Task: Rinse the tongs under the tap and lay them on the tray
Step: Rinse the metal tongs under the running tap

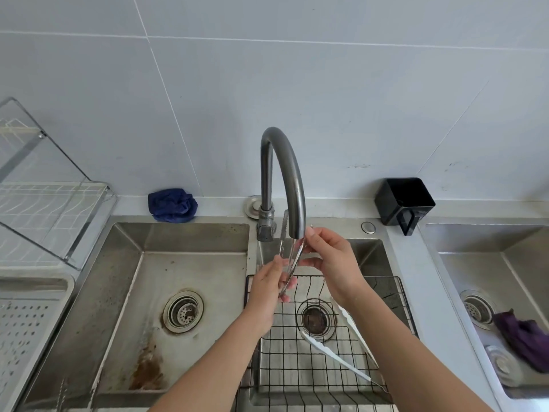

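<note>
Metal tongs [285,233] stand nearly upright under the spout of the grey tap [292,185], with water running over them. My left hand [267,289] grips their lower end. My right hand [332,260] pinches one arm of the tongs just below the spout. Both hands hover over the right basin, above a black wire rack [297,367]. A second pair of tongs with white tips [332,356] lies on that rack, partly hidden by my right forearm. The perforated white tray [32,319] sits at the far left.
A stained left basin [184,263] with a drain lies beside the rack. A dish rack [44,203] stands at the back left, a blue cloth [172,205] behind the sink, a black holder [404,203] at the back right. Another sink [490,269] at the right holds a purple cloth [523,337].
</note>
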The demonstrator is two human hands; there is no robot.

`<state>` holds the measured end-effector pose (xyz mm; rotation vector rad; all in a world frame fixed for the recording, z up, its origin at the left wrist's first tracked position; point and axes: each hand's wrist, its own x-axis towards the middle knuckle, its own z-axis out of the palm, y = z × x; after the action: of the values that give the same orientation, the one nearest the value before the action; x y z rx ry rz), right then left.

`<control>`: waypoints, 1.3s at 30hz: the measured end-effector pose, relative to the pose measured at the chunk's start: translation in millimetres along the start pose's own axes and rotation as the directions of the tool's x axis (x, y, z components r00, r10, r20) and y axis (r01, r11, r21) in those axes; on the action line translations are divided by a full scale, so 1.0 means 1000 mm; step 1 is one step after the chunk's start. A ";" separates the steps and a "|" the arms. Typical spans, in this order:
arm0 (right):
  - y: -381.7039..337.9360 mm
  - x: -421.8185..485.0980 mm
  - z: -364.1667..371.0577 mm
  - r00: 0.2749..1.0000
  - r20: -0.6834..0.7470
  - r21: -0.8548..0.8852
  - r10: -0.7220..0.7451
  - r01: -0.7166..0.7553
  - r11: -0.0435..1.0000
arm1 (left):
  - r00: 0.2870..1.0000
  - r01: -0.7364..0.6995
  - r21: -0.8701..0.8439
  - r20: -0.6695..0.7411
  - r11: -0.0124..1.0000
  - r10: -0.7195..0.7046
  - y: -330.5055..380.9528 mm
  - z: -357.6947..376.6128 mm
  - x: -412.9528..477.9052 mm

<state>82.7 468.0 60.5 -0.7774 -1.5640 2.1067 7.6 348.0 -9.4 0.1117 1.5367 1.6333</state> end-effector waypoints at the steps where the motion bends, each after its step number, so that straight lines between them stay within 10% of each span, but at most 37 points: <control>1: 0.000 0.001 -0.001 1.000 -0.012 -0.014 -0.008 0.008 1.000 | 1.000 0.006 -0.004 0.003 1.000 -0.006 0.000 0.001 0.002; 15: 0.035 0.011 0.015 0.989 -0.139 -0.381 0.058 -0.107 0.918 | 0.901 0.407 -0.036 0.177 0.913 -0.395 0.019 -0.003 -0.010; 19: 0.037 0.017 0.018 0.971 -0.194 -0.207 0.136 -0.176 0.962 | 0.899 0.367 -0.019 0.263 0.930 -0.349 0.024 -0.006 -0.012; 25: 0.037 0.024 0.019 0.951 -0.266 -0.089 0.156 -0.185 0.979 | 0.987 0.163 -0.067 0.020 0.984 -0.162 0.024 -0.008 -0.014; 34: 0.028 0.029 0.028 0.884 -0.192 0.386 0.427 -0.332 0.861 | 0.889 0.378 0.046 0.260 0.925 -0.376 0.028 -0.028 -0.018; 39: 0.022 0.047 0.045 0.851 -0.337 0.428 0.404 -0.243 0.870 | 0.989 -0.096 0.535 -0.045 0.840 0.142 0.023 -0.009 -0.017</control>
<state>17.7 457.3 40.4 -1.3220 -0.8124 2.1772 1.0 333.7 15.5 0.4539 2.0525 1.2684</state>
